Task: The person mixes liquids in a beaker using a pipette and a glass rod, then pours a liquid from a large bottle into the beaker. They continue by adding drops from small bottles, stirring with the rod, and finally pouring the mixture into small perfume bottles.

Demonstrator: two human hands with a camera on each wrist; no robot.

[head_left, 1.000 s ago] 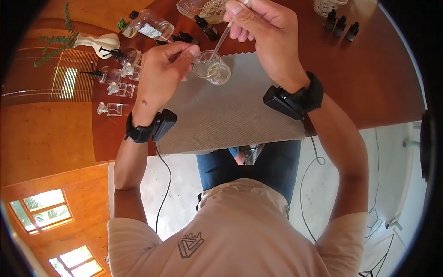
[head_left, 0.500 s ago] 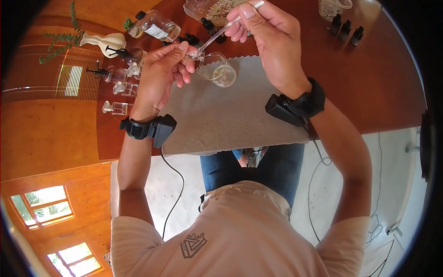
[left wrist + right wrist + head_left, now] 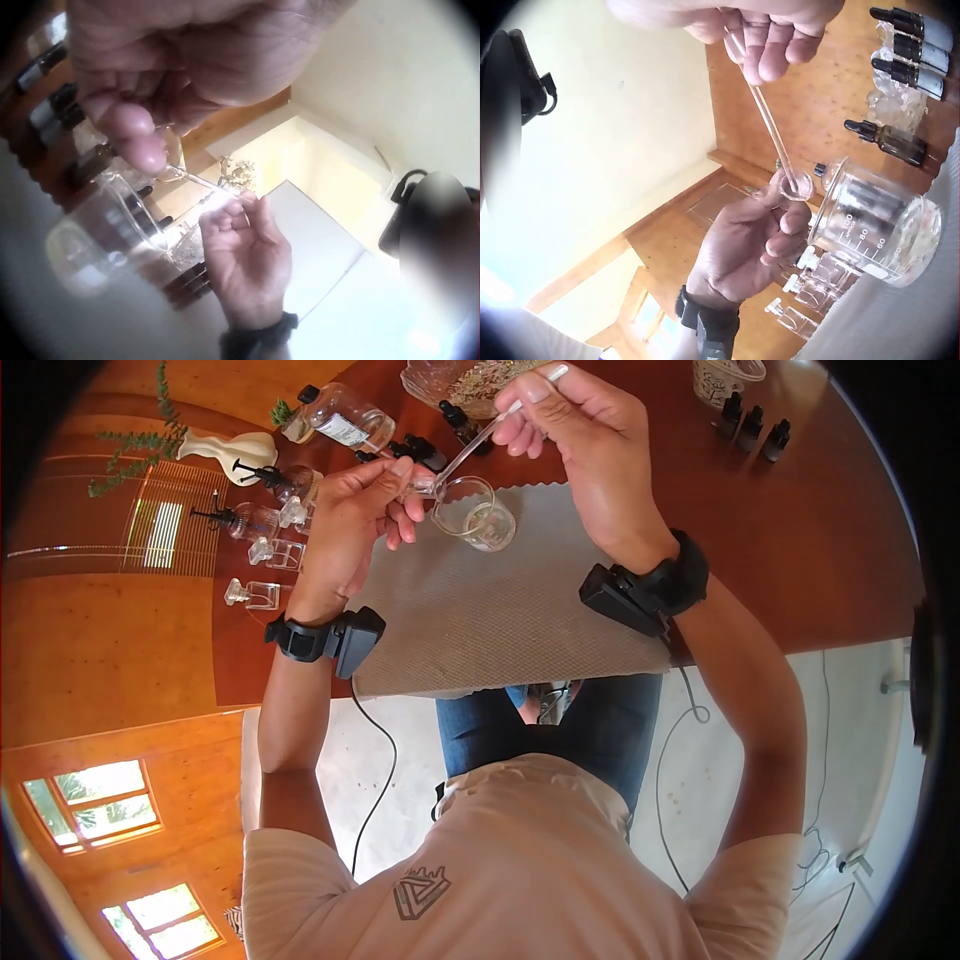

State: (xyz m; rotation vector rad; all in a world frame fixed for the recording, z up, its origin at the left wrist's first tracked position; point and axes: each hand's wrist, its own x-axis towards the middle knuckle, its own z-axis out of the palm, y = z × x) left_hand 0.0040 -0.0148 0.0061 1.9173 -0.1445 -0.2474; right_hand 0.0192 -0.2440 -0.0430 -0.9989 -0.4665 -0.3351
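Head view: my right grip [image 3: 600,455] is pinching a glass rod [image 3: 474,450], thumb and fingers closing on it, and the rod is slanting down toward my left grip [image 3: 350,510]. That left grip is holding a small glass cup [image 3: 804,184], fingers curling, the rod's lower end meeting its mouth. Just beside my left grip, a beaker [image 3: 480,520] is standing on the gray cloth [image 3: 500,610].
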